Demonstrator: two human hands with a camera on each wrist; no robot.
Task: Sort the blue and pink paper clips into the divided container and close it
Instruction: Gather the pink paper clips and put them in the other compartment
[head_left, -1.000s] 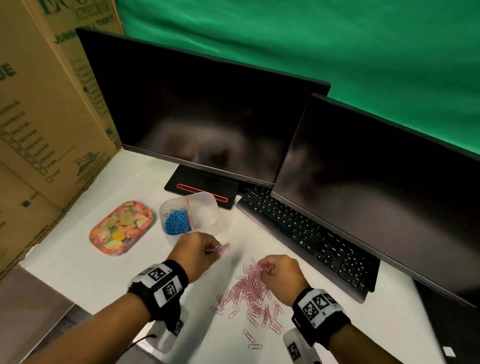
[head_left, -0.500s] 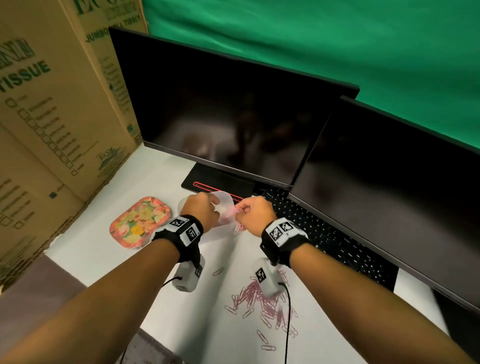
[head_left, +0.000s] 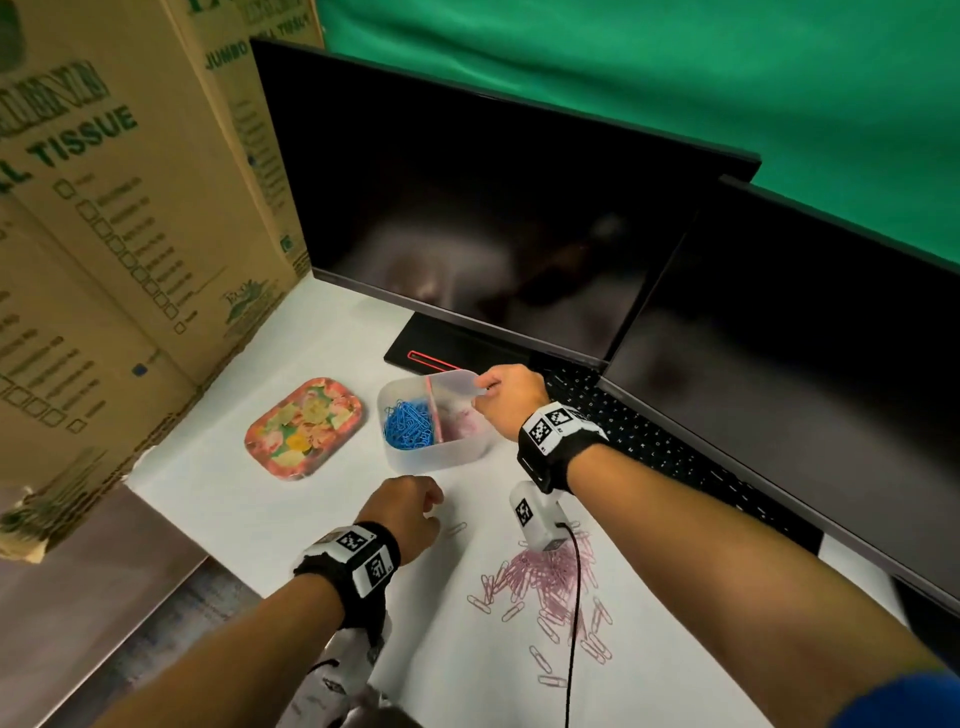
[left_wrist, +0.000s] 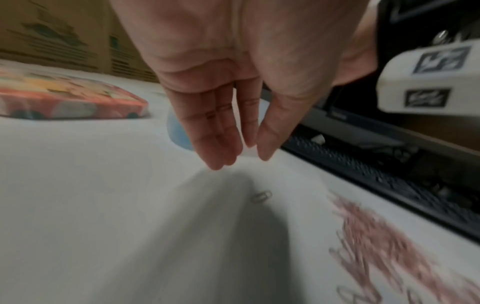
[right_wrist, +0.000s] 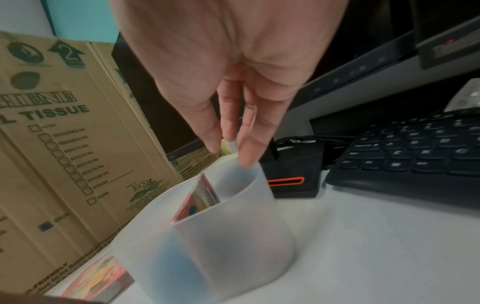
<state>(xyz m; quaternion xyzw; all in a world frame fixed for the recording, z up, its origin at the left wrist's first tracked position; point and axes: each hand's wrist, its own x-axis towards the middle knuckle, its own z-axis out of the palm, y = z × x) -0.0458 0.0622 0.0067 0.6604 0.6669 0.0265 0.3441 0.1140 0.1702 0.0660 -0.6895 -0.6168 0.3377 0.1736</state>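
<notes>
Now that my right hand (head_left: 506, 397) has dropped its pink clips, fingers loose over the frosted plastic divided container (head_left: 434, 452) on the white bench (head_left: 218, 499), my empty, relaxed left hand (head_left: 408, 512) returns toward the pink paper clip pile (head_left: 550, 582).
</notes>
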